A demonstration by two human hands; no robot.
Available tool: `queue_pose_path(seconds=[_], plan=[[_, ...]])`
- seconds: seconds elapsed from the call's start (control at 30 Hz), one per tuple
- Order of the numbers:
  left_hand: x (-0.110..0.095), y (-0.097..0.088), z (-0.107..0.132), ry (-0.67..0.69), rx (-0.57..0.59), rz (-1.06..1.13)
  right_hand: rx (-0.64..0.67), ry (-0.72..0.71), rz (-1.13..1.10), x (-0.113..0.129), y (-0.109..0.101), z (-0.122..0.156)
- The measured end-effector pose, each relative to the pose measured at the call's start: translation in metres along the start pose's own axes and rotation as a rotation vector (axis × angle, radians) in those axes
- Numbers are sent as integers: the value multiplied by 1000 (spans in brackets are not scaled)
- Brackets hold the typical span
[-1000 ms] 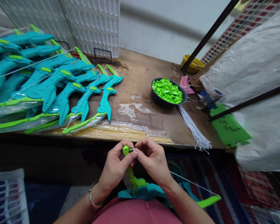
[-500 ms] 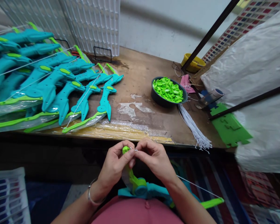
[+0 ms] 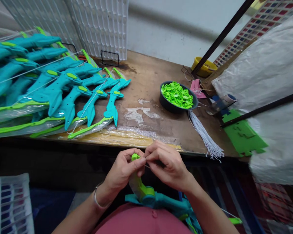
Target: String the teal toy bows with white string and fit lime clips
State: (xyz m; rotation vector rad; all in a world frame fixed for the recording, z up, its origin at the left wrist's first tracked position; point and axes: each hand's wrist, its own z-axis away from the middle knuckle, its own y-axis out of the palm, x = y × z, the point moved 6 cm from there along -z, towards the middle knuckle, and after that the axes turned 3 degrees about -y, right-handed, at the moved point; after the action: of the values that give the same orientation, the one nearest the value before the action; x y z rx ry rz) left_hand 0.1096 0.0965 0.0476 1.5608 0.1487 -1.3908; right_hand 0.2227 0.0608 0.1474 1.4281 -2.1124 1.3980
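Note:
A teal and green toy bow (image 3: 158,201) lies across my lap, partly hidden by my forearms. My left hand (image 3: 123,169) is closed on the bow's green limb near its tip, with thumb and forefinger pinched together. Right beside it, my right hand (image 3: 167,165) pinches the white string (image 3: 147,166) close to that tip; most of the pinch is hidden by the fingers. At the lower right, the string runs to the bow's other green tip (image 3: 235,220).
Several finished-looking toy bows (image 3: 63,84) are piled on the left of the wooden table (image 3: 146,73). Farther right stand a dark bowl (image 3: 172,109) of green plastic pieces and a bundle of white strings (image 3: 205,135). A green foam mat piece (image 3: 244,133) lies at the right edge.
My right hand has turned and risen slightly, its fingers now over the bow's tip. My left hand keeps its hold. The bow's far tip has shifted lower right, and the view has moved slightly.

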Motion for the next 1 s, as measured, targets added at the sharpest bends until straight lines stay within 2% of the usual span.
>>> queue_pose_path(seconds=[0.1,0.23,0.3,0.4,0.5,0.63,0.7,0.83,1.0], plan=[[0,-1,3,66,-77,-94,-132,237,-43,-6,2,11],[0,-1,8,141,-136,-161,-184,551,-314,-22,9,24],[0,-1,9,151,-149,-181,-184,633,-433,-29,11,26],[-1,-2,8,135,-125,-219,-187,676,-526,-36,13,28],[0,-4,4,84,-72,-195,-215,635,-416,-34,13,28],[4,-5,0,41,-17,-69,-279,430,-88,-16,11,27],[5,-4,-1,37,-6,-12,-300,343,4,-7,14,27],[5,-1,0,38,-18,32,-319,242,115,1,17,28],[5,2,2,61,-76,-14,-309,148,310,3,19,28]])
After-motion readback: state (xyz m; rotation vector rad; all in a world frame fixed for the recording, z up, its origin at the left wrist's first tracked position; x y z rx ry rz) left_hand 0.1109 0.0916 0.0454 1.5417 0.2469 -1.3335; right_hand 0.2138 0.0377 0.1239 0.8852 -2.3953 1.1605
